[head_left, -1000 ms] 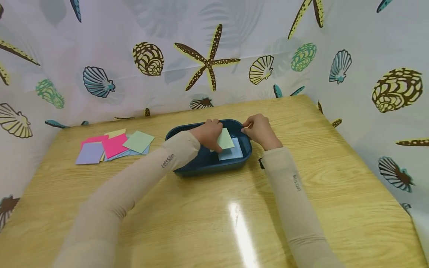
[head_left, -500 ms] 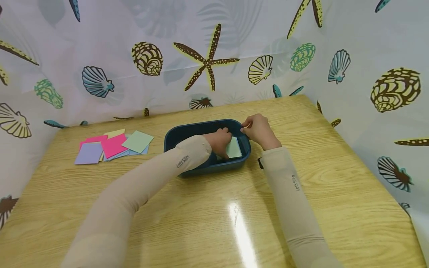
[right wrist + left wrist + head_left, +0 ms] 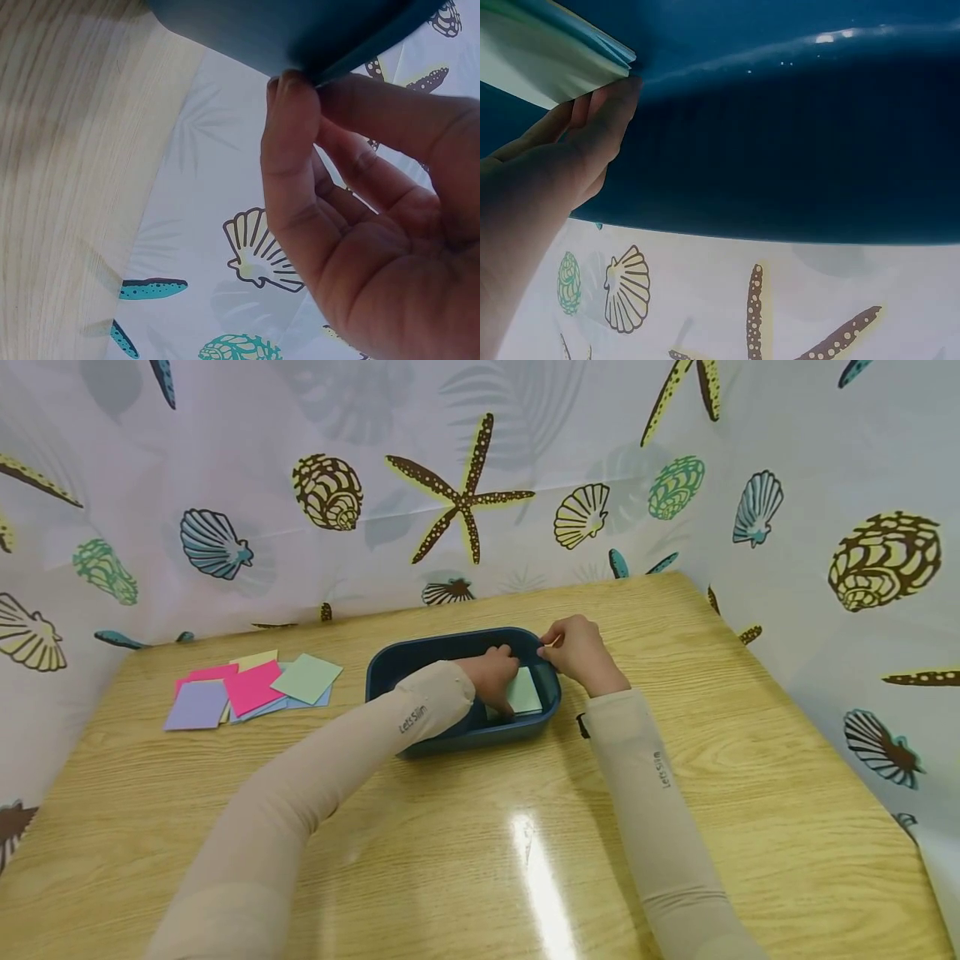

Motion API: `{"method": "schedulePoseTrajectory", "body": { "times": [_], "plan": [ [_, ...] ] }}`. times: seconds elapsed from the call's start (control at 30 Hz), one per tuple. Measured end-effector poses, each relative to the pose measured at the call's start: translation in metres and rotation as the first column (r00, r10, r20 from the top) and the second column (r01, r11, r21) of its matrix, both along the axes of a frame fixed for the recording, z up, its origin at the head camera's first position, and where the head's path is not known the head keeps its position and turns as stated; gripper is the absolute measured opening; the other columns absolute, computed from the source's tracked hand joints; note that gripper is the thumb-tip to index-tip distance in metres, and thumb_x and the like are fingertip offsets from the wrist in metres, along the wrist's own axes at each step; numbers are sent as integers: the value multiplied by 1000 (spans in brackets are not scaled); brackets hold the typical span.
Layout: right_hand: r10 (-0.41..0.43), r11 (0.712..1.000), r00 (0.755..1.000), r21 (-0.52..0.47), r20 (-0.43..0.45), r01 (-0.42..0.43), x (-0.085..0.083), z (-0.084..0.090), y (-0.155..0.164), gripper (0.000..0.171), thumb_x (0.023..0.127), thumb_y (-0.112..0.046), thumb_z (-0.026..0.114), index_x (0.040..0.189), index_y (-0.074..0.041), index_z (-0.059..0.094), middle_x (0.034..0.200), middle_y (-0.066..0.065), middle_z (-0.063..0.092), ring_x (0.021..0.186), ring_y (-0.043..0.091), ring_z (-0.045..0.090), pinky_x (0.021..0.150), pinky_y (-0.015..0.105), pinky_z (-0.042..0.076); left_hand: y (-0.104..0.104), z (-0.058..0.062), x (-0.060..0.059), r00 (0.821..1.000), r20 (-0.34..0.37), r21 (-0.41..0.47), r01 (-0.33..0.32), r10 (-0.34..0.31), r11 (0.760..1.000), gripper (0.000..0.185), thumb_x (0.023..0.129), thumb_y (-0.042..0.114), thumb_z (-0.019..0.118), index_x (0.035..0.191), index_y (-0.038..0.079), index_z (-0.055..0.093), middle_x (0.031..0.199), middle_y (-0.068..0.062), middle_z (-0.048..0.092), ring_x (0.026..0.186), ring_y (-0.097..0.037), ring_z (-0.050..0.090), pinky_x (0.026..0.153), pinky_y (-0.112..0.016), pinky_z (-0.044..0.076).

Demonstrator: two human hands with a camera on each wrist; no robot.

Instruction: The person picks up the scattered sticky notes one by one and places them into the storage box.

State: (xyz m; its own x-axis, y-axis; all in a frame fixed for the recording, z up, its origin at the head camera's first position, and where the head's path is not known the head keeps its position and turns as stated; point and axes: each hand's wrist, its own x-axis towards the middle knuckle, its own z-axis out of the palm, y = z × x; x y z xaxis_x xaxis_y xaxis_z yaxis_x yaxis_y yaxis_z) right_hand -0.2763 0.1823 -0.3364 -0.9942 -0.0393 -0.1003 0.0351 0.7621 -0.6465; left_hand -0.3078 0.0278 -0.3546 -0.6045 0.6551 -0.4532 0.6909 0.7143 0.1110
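My left hand (image 3: 495, 681) is down inside the blue tray (image 3: 420, 653), fingers (image 3: 604, 124) straight, pressing the light green sheet (image 3: 523, 692) onto the stack at the tray's right end. Sheet lies flat in the tray, paper edges against my fingertips in the left wrist view. My right hand (image 3: 577, 652) pinches the tray's far right rim, thumb and fingers (image 3: 292, 127) curled on the edge. Tray sits mid-desk (image 3: 750, 752). Loose colored sheets (image 3: 251, 689) lie well apart on the left.
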Motion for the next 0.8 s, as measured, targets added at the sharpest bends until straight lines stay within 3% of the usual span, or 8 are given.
{"method": "schedulePoseTrajectory", "body": {
  "times": [0.37, 0.43, 0.53, 0.67, 0.73, 0.8],
  "plan": [
    [39, 999, 999, -9, 4, -39, -2, 1, -12, 22, 92, -9, 63, 109, 5, 68, 99, 21, 62, 81, 27, 61, 68, 32, 51, -18, 5, 2, 998, 31, 33, -51, 50, 998, 75, 81, 43, 76, 135, -1, 48, 127, -16, 43, 111, -27, 43, 94, -36, 42],
    [40, 999, 999, -12, 10, -40, -2, 1, -11, 22, 93, -9, 62, 109, 5, 67, 100, 21, 61, 81, 27, 60, 68, 32, 50, -25, 8, 0, 998, 38, 64, -49, 46, 997, 76, 82, 43, 74, 138, 0, 45, 130, -16, 42, 114, -28, 42, 96, -37, 41],
    [39, 999, 999, -15, 10, -39, -1, 1, -10, 22, 93, -8, 62, 109, 6, 66, 100, 22, 60, 81, 27, 60, 68, 32, 50, -43, 21, 0, 996, 62, 165, -66, 56, 984, 73, 86, 38, 71, 142, 2, 41, 133, -17, 40, 118, -28, 43, 99, -38, 39],
    [28, 999, 999, -24, 18, -28, 0, 2, -9, 23, 93, -8, 61, 111, 6, 65, 101, 21, 59, 81, 27, 61, 69, 31, 51, -88, 49, -3, 993, 50, 375, -119, 108, 919, 57, 89, 22, 68, 136, -3, 47, 127, -21, 49, 115, -31, 51, 98, -41, 42],
    [23, 999, 999, -28, 26, -22, 1, 2, -8, 24, 94, -8, 61, 112, 6, 64, 102, 22, 58, 82, 27, 61, 70, 32, 51, -118, 59, -9, 984, 26, 441, -170, 177, 881, 45, 89, 15, 66, 128, -5, 54, 119, -22, 56, 108, -33, 55, 94, -43, 43],
    [21, 999, 999, -32, 33, -20, 1, 3, -8, 24, 94, -7, 60, 114, 6, 64, 104, 22, 58, 83, 28, 61, 71, 33, 52, -151, 62, -14, 960, 13, 472, -253, 280, 845, 35, 88, 9, 63, 119, -7, 58, 113, -23, 60, 104, -34, 57, 91, -45, 45]
  ]
}}
